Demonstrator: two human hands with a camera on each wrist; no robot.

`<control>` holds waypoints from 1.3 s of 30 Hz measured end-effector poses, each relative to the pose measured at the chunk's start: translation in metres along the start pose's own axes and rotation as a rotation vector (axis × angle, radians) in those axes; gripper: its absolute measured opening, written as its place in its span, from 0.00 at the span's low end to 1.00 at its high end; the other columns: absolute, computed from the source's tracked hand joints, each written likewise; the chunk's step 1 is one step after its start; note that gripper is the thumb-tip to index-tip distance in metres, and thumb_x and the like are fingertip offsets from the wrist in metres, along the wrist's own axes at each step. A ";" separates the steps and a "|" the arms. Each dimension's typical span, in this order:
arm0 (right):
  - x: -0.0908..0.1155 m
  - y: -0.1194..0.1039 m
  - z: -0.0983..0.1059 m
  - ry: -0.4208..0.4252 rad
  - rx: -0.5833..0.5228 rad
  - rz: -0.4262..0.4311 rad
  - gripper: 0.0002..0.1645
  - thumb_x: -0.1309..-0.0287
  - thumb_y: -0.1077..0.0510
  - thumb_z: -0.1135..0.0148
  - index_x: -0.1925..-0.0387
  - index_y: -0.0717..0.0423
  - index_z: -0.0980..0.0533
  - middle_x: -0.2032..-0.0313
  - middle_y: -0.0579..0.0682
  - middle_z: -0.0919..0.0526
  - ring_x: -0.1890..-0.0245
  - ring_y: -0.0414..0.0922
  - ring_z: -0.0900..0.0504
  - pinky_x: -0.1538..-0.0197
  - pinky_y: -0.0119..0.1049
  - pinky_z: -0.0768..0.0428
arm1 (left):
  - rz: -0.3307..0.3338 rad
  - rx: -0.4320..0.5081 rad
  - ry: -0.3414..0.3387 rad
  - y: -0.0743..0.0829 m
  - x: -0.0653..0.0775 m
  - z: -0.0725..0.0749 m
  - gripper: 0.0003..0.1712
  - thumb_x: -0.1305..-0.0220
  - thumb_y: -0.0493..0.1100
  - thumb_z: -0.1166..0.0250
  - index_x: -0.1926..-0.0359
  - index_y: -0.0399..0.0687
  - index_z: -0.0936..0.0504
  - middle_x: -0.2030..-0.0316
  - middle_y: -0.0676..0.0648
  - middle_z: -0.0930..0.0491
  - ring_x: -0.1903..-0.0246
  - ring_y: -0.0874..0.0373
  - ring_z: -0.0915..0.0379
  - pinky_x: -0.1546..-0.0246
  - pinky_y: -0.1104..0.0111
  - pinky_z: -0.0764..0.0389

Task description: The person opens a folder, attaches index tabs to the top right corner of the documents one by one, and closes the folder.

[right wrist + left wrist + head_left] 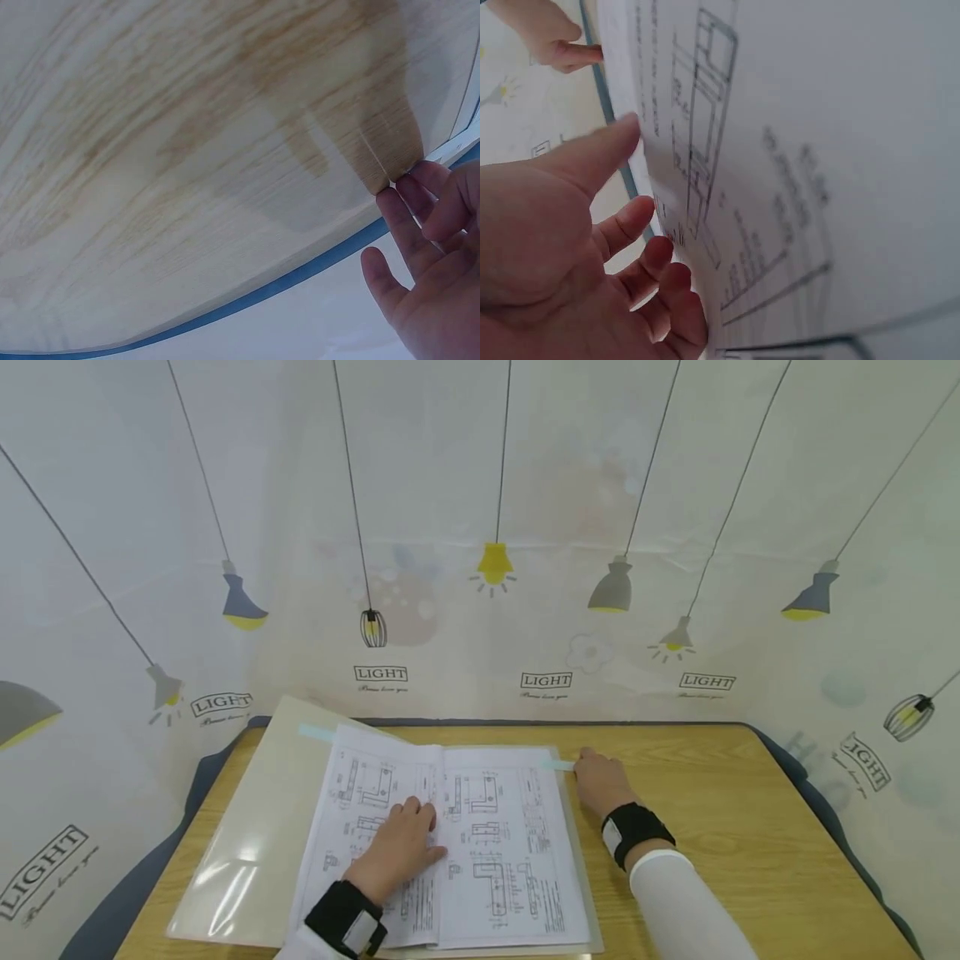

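An open clear folder [247, 827] lies on the wooden table [720, 827] with sheets of technical drawings [502, 852] spread across it. My left hand [401, 847] rests palm down on the drawings near the fold, fingers relaxed; in the left wrist view its fingers [641, 262] touch the edge of a sheet [795, 172]. My right hand [600, 781] lies on the table at the folder's far right corner, fingertips [401, 199] touching the folder's edge there, next to a pale blue tab [557, 765].
A printed curtain [480, 568] with lamp drawings and the word LIGHT encloses the table on three sides. Bare wood shows to the right of the folder. Black bands sit on both wrists.
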State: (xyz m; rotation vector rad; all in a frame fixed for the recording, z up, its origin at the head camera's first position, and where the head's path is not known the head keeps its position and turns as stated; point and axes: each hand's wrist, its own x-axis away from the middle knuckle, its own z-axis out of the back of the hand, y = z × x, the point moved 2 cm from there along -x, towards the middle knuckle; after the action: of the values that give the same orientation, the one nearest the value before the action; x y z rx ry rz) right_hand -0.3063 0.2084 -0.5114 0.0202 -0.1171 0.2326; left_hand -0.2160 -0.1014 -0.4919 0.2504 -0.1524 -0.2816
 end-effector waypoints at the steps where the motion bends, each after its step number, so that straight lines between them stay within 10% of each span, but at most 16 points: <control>1: 0.000 0.000 0.000 0.000 -0.002 -0.001 0.13 0.37 0.65 0.48 0.57 0.63 0.20 0.47 0.59 0.25 0.55 0.57 0.20 0.51 0.56 0.24 | 0.004 -0.002 -0.015 -0.002 0.000 -0.002 0.24 0.49 0.59 0.31 0.62 0.49 0.28 0.66 0.49 0.34 0.69 0.57 0.39 0.68 0.66 0.32; 16: 0.001 -0.002 -0.001 0.026 -0.075 -0.021 0.15 0.42 0.66 0.49 0.56 0.64 0.20 0.49 0.60 0.24 0.53 0.57 0.21 0.55 0.51 0.21 | 0.042 0.111 -0.125 -0.014 -0.006 -0.012 0.23 0.51 0.60 0.30 0.64 0.54 0.30 0.66 0.50 0.34 0.67 0.55 0.38 0.68 0.65 0.32; 27: 0.009 0.014 0.004 0.011 -0.625 -0.147 0.26 0.39 0.62 0.50 0.40 0.66 0.33 0.46 0.65 0.26 0.45 0.60 0.27 0.45 0.52 0.28 | 0.036 0.106 -0.126 -0.015 -0.009 -0.017 0.24 0.51 0.61 0.31 0.64 0.54 0.30 0.66 0.50 0.34 0.67 0.55 0.38 0.69 0.65 0.33; 33: 0.026 0.014 0.005 -0.200 -0.868 -0.208 0.13 0.39 0.55 0.42 0.64 0.62 0.23 0.69 0.52 0.21 0.69 0.46 0.25 0.66 0.36 0.27 | 0.054 0.099 -0.139 -0.014 -0.010 -0.016 0.23 0.51 0.62 0.31 0.64 0.55 0.30 0.65 0.50 0.34 0.66 0.55 0.38 0.68 0.65 0.32; 39: 0.043 0.008 0.004 -0.409 -0.749 -0.177 0.13 0.45 0.52 0.35 0.77 0.57 0.20 0.80 0.47 0.20 0.78 0.41 0.23 0.72 0.32 0.26 | 0.058 0.094 -0.148 -0.014 -0.010 -0.015 0.24 0.51 0.61 0.31 0.63 0.54 0.29 0.65 0.50 0.33 0.67 0.55 0.38 0.69 0.66 0.32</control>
State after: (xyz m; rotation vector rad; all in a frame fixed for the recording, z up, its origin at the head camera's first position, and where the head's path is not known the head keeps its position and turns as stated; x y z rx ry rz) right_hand -0.2665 0.2258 -0.5024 -0.6677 -0.6006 -0.0063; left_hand -0.2258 -0.1080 -0.5112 0.3178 -0.3187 -0.2358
